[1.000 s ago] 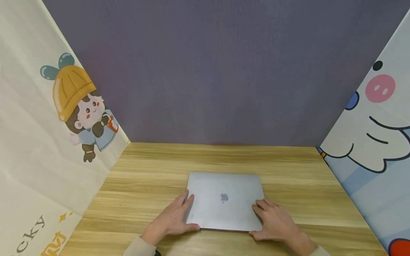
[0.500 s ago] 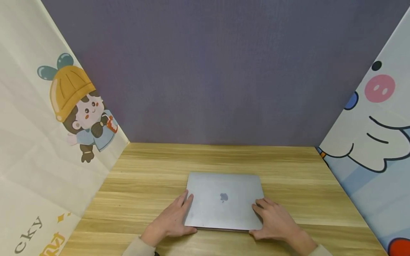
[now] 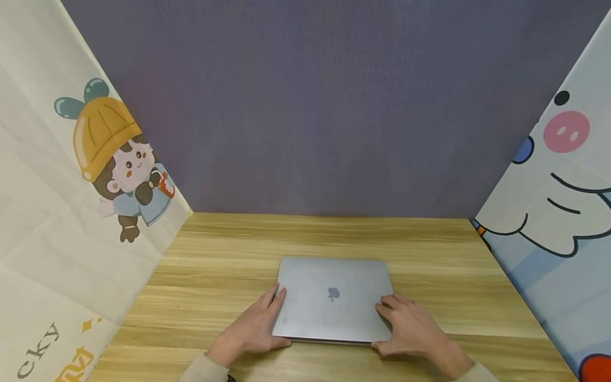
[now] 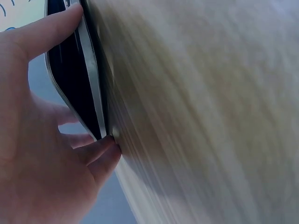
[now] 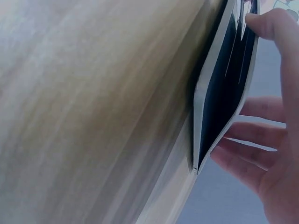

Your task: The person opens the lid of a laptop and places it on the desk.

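A silver laptop (image 3: 329, 313) with a dark apple logo lies on the wooden table, its lid slightly raised from the base. Both wrist views show a narrow dark wedge between lid (image 4: 55, 77) and base (image 5: 202, 112). My left hand (image 3: 253, 326) holds the left front corner, thumb at the front edge and fingers along the left side. On the opposite corner, my right hand (image 3: 410, 329) grips with its thumb under the lid's front edge, its fingers bent over the right side. Keyboard and screen are mostly hidden in the head view.
The wood-grain table (image 3: 229, 244) extends around the laptop. A dark grey-purple panel (image 3: 305, 106) stands behind it. A cream sheet (image 3: 43, 212) with a cartoon child is on the left, and a cartoon-print sheet (image 3: 568, 212) on the right.
The left thumb has slid slightly left along the laptop's front edge. The lid's front edge appears slightly raised, mainly at the left. My right hand has hardly moved.
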Tool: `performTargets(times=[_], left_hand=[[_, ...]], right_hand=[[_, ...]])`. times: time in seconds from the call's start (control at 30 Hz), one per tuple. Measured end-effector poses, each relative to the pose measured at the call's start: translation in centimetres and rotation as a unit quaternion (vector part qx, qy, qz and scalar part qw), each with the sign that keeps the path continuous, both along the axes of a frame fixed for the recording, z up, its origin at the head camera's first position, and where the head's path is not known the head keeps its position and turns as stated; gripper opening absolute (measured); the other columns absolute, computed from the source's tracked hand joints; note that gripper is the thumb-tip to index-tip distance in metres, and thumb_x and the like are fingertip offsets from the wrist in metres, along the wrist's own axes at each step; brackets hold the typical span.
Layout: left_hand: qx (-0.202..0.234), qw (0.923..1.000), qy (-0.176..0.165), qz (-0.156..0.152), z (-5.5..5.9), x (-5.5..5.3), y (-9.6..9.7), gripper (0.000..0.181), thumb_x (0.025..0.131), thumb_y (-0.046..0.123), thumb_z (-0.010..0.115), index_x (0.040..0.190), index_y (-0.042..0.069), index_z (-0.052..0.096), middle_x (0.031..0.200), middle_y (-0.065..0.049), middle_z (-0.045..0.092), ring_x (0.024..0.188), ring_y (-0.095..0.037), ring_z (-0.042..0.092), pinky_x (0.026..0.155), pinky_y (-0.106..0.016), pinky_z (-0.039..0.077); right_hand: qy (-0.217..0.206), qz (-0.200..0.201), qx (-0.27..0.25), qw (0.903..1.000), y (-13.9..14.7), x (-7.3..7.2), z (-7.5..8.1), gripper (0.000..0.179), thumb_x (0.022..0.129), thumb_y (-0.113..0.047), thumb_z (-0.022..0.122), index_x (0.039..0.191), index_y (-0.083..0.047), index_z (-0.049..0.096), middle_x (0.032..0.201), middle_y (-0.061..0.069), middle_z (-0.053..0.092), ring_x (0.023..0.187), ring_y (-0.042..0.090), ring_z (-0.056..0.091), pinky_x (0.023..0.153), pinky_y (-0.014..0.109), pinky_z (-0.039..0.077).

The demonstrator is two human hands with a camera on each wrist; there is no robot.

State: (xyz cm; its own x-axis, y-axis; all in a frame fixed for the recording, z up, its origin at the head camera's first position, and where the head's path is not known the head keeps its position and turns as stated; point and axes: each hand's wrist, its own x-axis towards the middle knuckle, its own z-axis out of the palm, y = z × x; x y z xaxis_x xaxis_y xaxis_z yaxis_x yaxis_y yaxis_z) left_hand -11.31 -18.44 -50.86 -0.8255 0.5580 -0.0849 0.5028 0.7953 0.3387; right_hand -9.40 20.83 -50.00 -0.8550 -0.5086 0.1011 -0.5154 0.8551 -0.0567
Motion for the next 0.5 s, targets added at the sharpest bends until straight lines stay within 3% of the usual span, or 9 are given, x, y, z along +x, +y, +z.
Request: performTargets(times=[0.27,0.5], left_hand=[[0.004,0.9999,-0.016,-0.001,0.1,-0.3,-0.7,0.11,0.081,0.053,0.078,0.16,0.001,0.023,0.166,-0.024,0.017,0.147,-0.04,0.032,0.113,-0.053,0.039],[0.025,0.9995,-0.019,0.002,-0.1,-0.4,-0.7,0.117,0.078,0.054,0.081,0.16,-0.003,0.02,0.166,-0.023,0.018,0.148,-0.039,0.03,0.115,-0.052,0.037]], right_hand=[[0.019,0.016,0.0,0.9997,-0.1,-0.3,0.5,0.085,0.067,-0.079,0.071,0.112,-0.008,0.077,0.113,0.01,0.068,0.098,0.027,0.064,0.068,0.041,0.06],[0.004,0.016,-0.008,0.9998,0.0,-0.3,1.2,0.083,0.066,-0.077,0.073,0.112,-0.007,0.077,0.113,0.011,0.068,0.098,0.028,0.064,0.067,0.042,0.06]])
